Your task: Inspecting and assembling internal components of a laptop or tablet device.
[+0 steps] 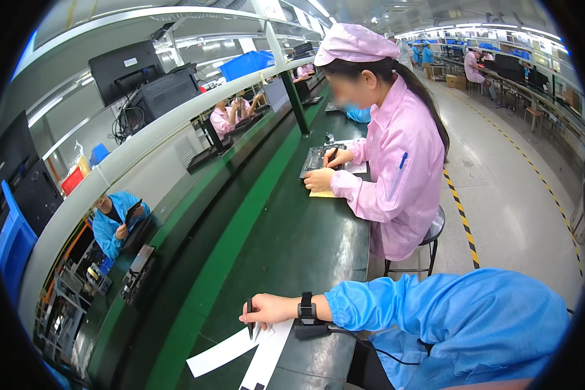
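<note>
My right hand [268, 309] reaches in from the lower right in a blue sleeve. Its fingers are closed around a slim black pen-like tool [249, 320] that points down; whether it is a pen or tweezers is unclear. Under the fingers lie two white strips [221, 351], apart at the near ends and meeting near the tool's tip. The second strip [266, 356] carries dark marks at its lower end. On my wrist sits a black strapped device [307, 308], with a black cable-fed block [312, 331] beside it. My left hand is outside the picture.
A co-worker in pink [396, 169] works over a circuit board [315, 159] farther along the green bench [292, 260]. Posts and a shelf rail [175, 107] with monitors and blue bins run along the left. Beyond the rail, another person in blue [116, 224] holds a dark flat object.
</note>
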Tool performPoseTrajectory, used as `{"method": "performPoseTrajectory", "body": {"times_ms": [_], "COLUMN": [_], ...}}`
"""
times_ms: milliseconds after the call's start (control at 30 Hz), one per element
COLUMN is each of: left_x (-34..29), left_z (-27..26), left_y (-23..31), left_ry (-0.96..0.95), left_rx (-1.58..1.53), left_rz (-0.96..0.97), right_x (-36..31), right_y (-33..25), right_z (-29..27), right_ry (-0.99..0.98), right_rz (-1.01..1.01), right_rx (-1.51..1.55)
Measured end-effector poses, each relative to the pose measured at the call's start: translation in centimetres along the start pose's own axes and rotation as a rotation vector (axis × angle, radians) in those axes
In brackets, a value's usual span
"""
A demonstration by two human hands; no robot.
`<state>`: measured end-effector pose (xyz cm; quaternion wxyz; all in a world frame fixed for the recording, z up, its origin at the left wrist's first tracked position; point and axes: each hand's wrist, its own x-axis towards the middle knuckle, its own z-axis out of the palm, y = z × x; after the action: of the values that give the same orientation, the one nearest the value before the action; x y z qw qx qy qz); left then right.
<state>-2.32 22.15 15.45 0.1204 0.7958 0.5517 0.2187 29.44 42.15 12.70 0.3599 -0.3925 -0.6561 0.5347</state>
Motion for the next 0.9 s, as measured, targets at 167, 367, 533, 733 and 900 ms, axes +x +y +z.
{"method": "performPoseTrajectory", "body": {"times_ms": [167, 367, 533, 733, 900], "left_x": [-0.4, 0.0, -0.3, 0.3, 0.6], "left_z": [0.2, 0.1, 0.0, -1.1, -0.5], "left_y": [-1.5, -0.4, -0.1, 1.1, 1.5], "left_ry": [-0.055, -0.068, -0.029, -0.133, -0.108], "left_rx": [-0.061, -0.009, -0.014, 0.032, 0.006], "left_rz": [-0.015, -0.075, -0.05, -0.057, -0.114], "right_x": [-0.3, -0.4, -0.7, -0.4, -0.1], "right_y": [-0.3, -0.5, -0.8, -0.5, 0.1], "right_z": [0.0, 0.0, 0.2, 0.3, -0.3], "right_ry": [0.0, -0.004, -0.009, 0.019, 0.021], "right_rz": [-0.001, -0.008, -0.002, -0.018, -0.033], "right_rx": [0.009, 0.006, 0.006, 0.068, 0.061]}}
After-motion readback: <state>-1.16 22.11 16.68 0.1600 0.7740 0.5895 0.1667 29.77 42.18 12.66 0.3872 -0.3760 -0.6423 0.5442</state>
